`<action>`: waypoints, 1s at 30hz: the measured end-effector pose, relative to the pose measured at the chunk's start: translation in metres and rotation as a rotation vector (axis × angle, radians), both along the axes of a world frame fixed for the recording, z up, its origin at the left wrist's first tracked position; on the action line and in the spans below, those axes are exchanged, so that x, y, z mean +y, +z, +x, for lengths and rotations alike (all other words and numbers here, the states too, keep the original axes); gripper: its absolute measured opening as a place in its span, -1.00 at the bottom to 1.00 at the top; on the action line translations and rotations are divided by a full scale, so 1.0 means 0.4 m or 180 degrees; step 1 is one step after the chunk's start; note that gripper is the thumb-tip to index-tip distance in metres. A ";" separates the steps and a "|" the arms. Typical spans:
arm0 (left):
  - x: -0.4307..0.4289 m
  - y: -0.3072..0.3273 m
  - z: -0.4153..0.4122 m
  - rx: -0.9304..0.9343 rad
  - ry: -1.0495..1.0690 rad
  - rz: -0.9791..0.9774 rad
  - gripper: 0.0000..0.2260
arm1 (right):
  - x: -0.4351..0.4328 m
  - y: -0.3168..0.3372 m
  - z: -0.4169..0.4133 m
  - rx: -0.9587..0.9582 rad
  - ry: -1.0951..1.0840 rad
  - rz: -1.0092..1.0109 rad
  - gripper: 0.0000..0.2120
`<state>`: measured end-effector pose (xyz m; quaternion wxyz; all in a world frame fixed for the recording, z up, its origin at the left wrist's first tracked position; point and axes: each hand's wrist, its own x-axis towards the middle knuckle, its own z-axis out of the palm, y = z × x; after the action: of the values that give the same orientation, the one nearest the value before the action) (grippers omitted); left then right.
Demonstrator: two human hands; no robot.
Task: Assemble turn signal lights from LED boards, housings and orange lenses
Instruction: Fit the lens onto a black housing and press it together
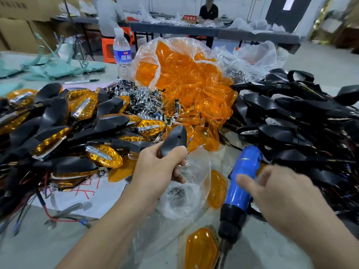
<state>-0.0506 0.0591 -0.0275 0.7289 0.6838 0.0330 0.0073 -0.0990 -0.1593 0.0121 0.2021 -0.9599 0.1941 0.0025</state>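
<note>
My left hand [159,167] grips a black housing [174,139] with thin wires trailing from it, held above the table's middle. My right hand [279,193] is blurred, its fingers spread around the blue electric screwdriver [242,183], which points tip-down toward the near edge; the grip looks loose. Loose orange lenses [201,249] lie by the screwdriver tip, and another orange lens [216,189] lies left of its body. A clear bag of orange lenses [186,74] stands behind. Empty black housings [291,121] with wires pile up at the right.
Assembled lights [77,123] with orange lenses pile up at the left. Chrome reflector parts [139,96] lie in the middle. A small bag of screws [176,192] sits under my left hand. A water bottle [122,55] and a marker [81,81] stand behind. Two people sit at a far table.
</note>
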 end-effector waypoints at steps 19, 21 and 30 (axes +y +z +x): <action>0.018 0.008 0.008 0.0382 -0.0181 -0.0671 -0.62 | 0.103 -0.061 0.025 0.0339 -0.0435 0.0775 -0.55; 0.021 0.008 0.009 0.0344 -0.0187 -0.0682 -0.61 | 0.107 -0.057 0.057 0.0506 -0.0214 0.0772 -0.50; 0.031 0.004 0.015 0.0376 -0.0006 -0.0662 -0.83 | 0.085 -0.061 0.142 0.0202 -0.0768 0.2359 -0.48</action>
<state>-0.0445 0.0713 -0.0257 0.7927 0.6037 0.0759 -0.0372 -0.0420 -0.1253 -0.0121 0.5279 -0.7916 0.2977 0.0784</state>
